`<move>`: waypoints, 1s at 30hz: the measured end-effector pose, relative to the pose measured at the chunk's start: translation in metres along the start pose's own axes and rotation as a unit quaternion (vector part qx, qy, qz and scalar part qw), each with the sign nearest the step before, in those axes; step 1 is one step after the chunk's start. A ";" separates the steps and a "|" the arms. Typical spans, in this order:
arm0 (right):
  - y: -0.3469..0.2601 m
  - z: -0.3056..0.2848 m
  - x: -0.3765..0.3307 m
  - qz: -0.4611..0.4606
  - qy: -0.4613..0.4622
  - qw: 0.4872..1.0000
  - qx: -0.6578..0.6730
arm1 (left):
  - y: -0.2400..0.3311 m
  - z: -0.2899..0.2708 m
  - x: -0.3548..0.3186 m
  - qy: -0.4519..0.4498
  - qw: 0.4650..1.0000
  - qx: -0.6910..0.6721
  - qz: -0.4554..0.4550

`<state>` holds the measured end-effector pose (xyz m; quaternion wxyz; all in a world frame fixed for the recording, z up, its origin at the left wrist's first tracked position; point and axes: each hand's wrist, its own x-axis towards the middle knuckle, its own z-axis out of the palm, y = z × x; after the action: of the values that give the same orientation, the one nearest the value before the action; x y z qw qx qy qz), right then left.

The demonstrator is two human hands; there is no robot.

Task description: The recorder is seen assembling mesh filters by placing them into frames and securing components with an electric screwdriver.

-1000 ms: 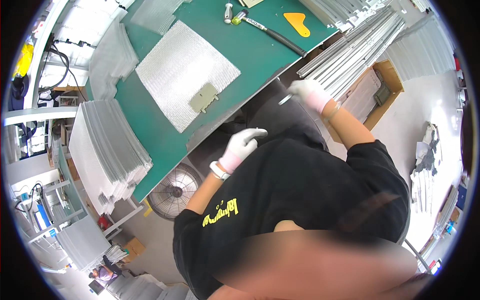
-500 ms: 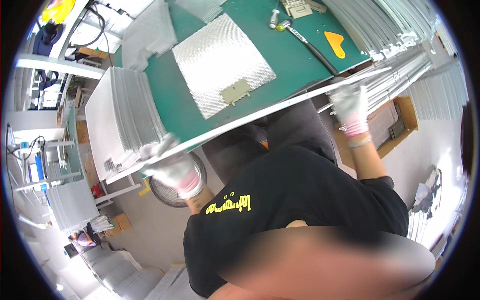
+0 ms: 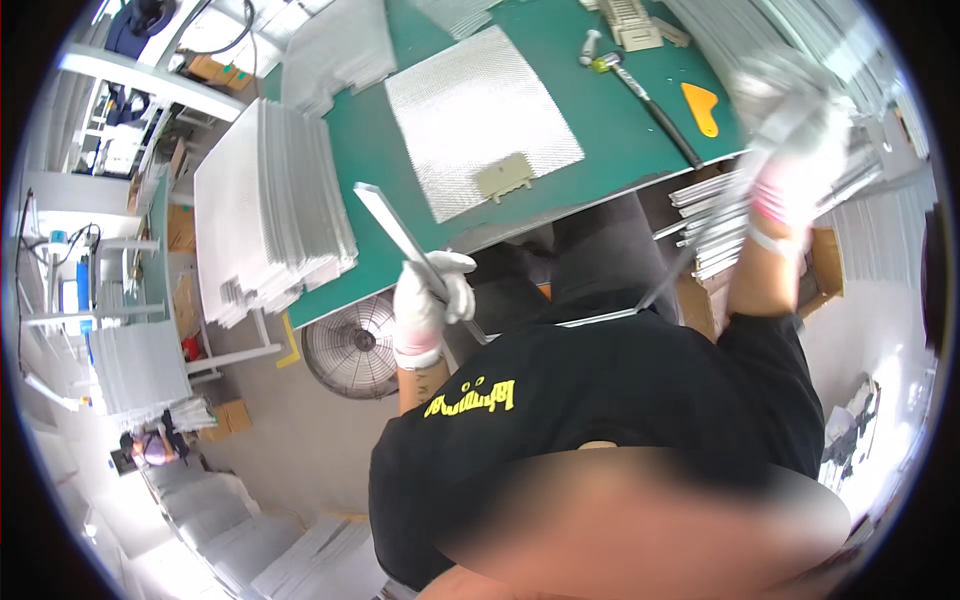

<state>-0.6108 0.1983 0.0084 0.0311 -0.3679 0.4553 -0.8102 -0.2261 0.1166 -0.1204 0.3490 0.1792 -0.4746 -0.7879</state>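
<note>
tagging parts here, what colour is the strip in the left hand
Silvery white; the strip shows best in the head view.

Right grip point(image 3: 795, 135), gloved, badly blurred; finger positions unreadable, hold uncertain. Metal strip point(image 3: 397, 230) partly hidden inside left grip point(image 3: 430, 295); whether it joins blurred length near right hand, cannot tell. Far mesh sheet point(image 3: 455, 14) and beige plastic part point(image 3: 630, 25) on worktop point(image 3: 620, 110) cut off by top edge. Fan point(image 3: 345, 350) partly under worktop. Cardboard box point(image 3: 824, 265) partly behind right forearm point(image 3: 765, 275). Person point(image 3: 152, 450) off left, too small to tell activity.
</note>
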 end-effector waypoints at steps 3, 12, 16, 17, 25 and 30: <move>0.074 0.057 -0.015 0.235 -0.111 0.936 0.238 | -0.033 0.017 -0.005 0.128 0.987 0.100 -0.002; 0.219 0.077 -0.079 0.420 -0.199 0.881 0.087 | -0.069 0.016 -0.034 0.247 0.589 0.745 0.192; 0.193 0.056 -0.098 0.396 -0.409 0.819 0.073 | -0.115 0.043 -0.009 0.195 0.971 -0.060 -0.123; 0.178 0.053 -0.107 0.448 -0.412 0.791 0.057 | -0.129 0.046 0.003 0.164 0.963 -0.163 -0.141; 0.098 -0.002 -0.160 0.314 -0.300 0.899 -0.067 | -0.131 0.080 0.081 0.075 0.974 -0.214 -0.031; 0.116 0.005 -0.166 0.426 -0.248 0.859 0.139 | -0.122 0.062 0.160 0.073 0.954 -0.292 -0.010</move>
<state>-0.5198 0.1908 -0.1722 0.5364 -0.3184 0.4271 -0.6546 -0.4213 0.0773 -0.1888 0.4122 0.1313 -0.1954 -0.8802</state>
